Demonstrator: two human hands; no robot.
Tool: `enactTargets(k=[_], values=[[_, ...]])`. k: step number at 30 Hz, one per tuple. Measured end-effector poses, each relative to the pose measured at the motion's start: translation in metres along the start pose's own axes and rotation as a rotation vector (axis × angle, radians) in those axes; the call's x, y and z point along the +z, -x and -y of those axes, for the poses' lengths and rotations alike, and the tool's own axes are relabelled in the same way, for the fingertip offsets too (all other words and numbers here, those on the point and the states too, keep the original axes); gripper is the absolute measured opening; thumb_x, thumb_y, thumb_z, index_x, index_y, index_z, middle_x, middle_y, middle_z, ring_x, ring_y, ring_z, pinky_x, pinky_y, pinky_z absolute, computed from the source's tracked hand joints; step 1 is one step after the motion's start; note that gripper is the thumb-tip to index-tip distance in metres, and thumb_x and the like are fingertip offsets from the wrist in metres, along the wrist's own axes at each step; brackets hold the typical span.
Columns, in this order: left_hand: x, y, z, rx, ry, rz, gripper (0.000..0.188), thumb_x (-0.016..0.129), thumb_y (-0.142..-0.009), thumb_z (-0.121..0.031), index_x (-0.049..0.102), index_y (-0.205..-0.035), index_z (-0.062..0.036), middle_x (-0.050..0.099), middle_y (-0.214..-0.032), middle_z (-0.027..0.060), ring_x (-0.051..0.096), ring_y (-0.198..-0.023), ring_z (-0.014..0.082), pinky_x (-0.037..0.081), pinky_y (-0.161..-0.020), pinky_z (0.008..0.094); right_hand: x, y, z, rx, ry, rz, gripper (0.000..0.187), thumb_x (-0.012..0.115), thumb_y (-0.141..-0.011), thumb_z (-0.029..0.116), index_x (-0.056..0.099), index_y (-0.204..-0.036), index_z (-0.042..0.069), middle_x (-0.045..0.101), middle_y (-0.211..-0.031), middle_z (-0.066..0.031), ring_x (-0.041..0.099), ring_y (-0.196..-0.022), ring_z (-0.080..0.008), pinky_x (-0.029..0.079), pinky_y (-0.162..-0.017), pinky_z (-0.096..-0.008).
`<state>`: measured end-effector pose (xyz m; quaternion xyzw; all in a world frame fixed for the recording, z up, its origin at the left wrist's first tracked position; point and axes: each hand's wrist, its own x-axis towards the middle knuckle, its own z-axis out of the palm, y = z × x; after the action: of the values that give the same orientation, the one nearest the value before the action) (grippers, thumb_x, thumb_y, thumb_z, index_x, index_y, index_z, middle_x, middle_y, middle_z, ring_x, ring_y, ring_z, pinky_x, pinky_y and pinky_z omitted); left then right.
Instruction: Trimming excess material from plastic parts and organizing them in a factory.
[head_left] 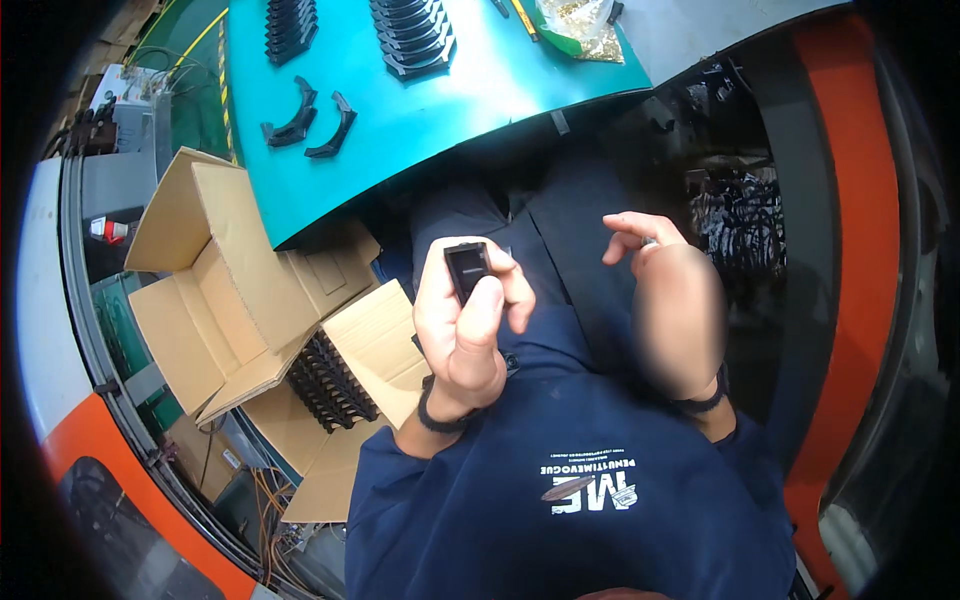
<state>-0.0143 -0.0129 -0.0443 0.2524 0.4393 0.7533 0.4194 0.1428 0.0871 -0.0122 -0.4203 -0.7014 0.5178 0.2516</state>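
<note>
My left hand (462,335) is closed around a small black plastic part (467,272), held up in front of my lap with the thumb pressed on it. The part shows a dark rectangular end with a raised rim; the rest is hidden in my palm. To the right, my right hand (665,280) is raised with nothing visible in it. Its index finger is stretched out and the other fingers are loosely bent. On the green table (470,110) lie two loose black curved parts (293,122), beside nested rows of similar black curved parts (413,38).
An opened cardboard box (240,270) stands at the left. Below it, another box holds many black parts (330,380) in rows. A clear bag of small gold-coloured pieces (590,32) and a yellow pen-like tool (525,20) lie at the table's far right. Orange machine panels (855,250) flank me.
</note>
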Motion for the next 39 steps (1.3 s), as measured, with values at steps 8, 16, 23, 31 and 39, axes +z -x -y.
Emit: enactTargets(k=[8, 16, 23, 31, 39], values=[[0.009, 0.007, -0.021, 0.002, -0.449, -0.031, 0.019, 0.055, -0.084, -0.011, 0.054, -0.099, 0.0013, 0.055, -0.069, 0.0024, 0.051, -0.059, 0.0069, 0.042, -0.058, 0.0210, 0.002, -0.011, 0.030, -0.620, 0.539, -0.036, 0.044, 0.080, -0.070, 0.016, 0.066, -0.106, -0.004, 0.057, -0.071, -0.0084, 0.051, -0.057, -0.0213, 0.040, -0.051, -0.0323], [0.016, 0.008, -0.025, 0.061, -0.548, -0.138, 0.016, 0.066, -0.085, -0.009, 0.056, -0.092, 0.0010, 0.060, -0.069, 0.0029, 0.055, -0.057, 0.0076, 0.044, -0.054, 0.0223, 0.013, -0.010, 0.036, -0.633, 0.586, -0.046, 0.040, 0.079, -0.070, 0.016, 0.068, -0.103, -0.004, 0.053, -0.066, -0.0070, 0.048, -0.054, -0.0200, 0.039, -0.049, -0.0306], [0.014, 0.006, -0.026, 0.139, -0.644, -0.116, 0.018, 0.068, -0.086, -0.011, 0.056, -0.090, 0.0017, 0.059, -0.065, 0.0030, 0.055, -0.054, 0.0080, 0.043, -0.051, 0.0226, 0.011, -0.010, 0.039, -0.588, 0.545, 0.012, 0.044, 0.078, -0.071, 0.009, 0.066, -0.111, -0.006, 0.050, -0.063, -0.0053, 0.045, -0.054, -0.0186, 0.036, -0.050, -0.0307], [0.015, 0.005, -0.026, 0.172, -0.650, -0.119, 0.019, 0.069, -0.085, -0.011, 0.056, -0.089, 0.0019, 0.058, -0.064, 0.0028, 0.055, -0.053, 0.0078, 0.043, -0.050, 0.0223, 0.011, -0.011, 0.039, -0.614, 0.578, -0.007, 0.039, 0.079, -0.071, 0.017, 0.067, -0.103, -0.003, 0.051, -0.064, -0.0061, 0.047, -0.052, -0.0192, 0.038, -0.047, -0.0304], [0.013, 0.004, -0.024, 0.202, -0.662, -0.112, 0.020, 0.070, -0.086, -0.012, 0.056, -0.088, 0.0015, 0.057, -0.063, 0.0019, 0.054, -0.053, 0.0070, 0.042, -0.050, 0.0221, 0.010, -0.012, 0.039, -0.597, 0.562, 0.007, 0.039, 0.079, -0.072, 0.015, 0.067, -0.104, -0.004, 0.050, -0.063, -0.0060, 0.047, -0.052, -0.0189, 0.037, -0.048, -0.0306]])
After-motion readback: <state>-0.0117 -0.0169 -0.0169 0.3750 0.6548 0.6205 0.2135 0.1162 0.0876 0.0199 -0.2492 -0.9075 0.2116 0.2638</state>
